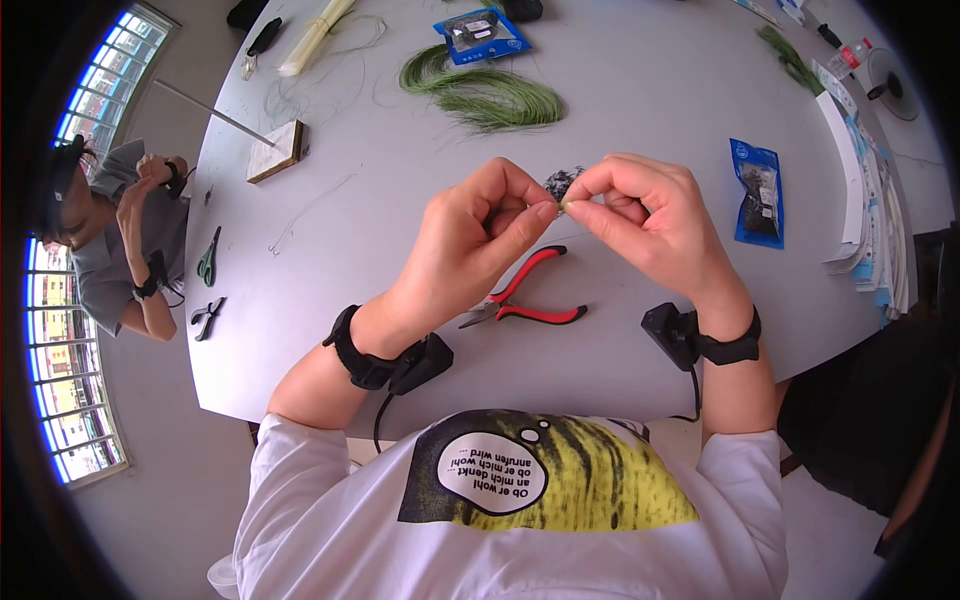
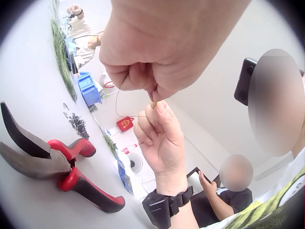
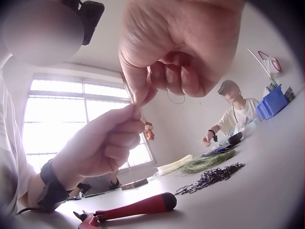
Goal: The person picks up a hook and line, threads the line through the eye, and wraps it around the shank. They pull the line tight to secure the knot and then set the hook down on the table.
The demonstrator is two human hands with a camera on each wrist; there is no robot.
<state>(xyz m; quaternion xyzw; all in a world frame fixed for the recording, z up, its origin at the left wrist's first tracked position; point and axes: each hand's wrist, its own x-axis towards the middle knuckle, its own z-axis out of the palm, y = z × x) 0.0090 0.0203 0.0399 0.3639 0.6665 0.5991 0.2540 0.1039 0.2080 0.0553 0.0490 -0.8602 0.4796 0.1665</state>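
Observation:
In the head view my left hand (image 1: 478, 228) and right hand (image 1: 655, 215) meet fingertip to fingertip above the table. Both pinch at a very thin strand, mostly hidden by the fingers. A fine loop of this strand (image 2: 117, 106) curves away beside the right hand in the left wrist view. Just behind the fingertips lies a pile of small dark bent pieces (image 3: 209, 179), partly covered by the hands from above. Below the hands, pliers with red and black handles (image 1: 545, 318) rest on the table, their jaws apart.
Green strands (image 1: 490, 95) lie farther back beside a blue packet (image 1: 482, 36). Another blue packet (image 1: 757, 195) is at right. Leftward are a wooden block with a rod (image 1: 275, 152), green-handled scissors (image 1: 209, 257) and small dark pliers (image 1: 207, 319). Another person sits at left.

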